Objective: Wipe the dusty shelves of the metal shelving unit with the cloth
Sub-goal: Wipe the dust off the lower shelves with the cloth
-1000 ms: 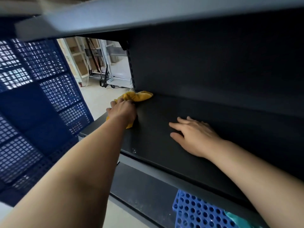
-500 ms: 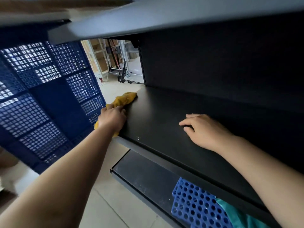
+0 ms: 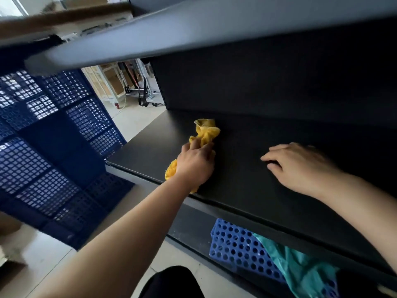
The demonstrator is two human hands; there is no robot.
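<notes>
Left hand (image 3: 196, 164) is closed on the yellow cloth (image 3: 205, 131), pressing it flat on the dark shelf (image 3: 247, 168) near the front lip. The cloth is bunched, its long axis running from the front edge toward the back wall — one tail pokes out ahead of the knuckles, another bit shows behind the wrist at the lip. Right hand (image 3: 300, 166) holds nothing, fingers loosely curled, resting on the same shelf well to the right of the grip. Unwiped surface likely lies to the right and deeper back of the grip — dust itself is hard to make out on the dark metal. Left hand is the one on the cloth; the next stroke probably sweeps rightward toward the resting hand, which may need to lift clear.
</notes>
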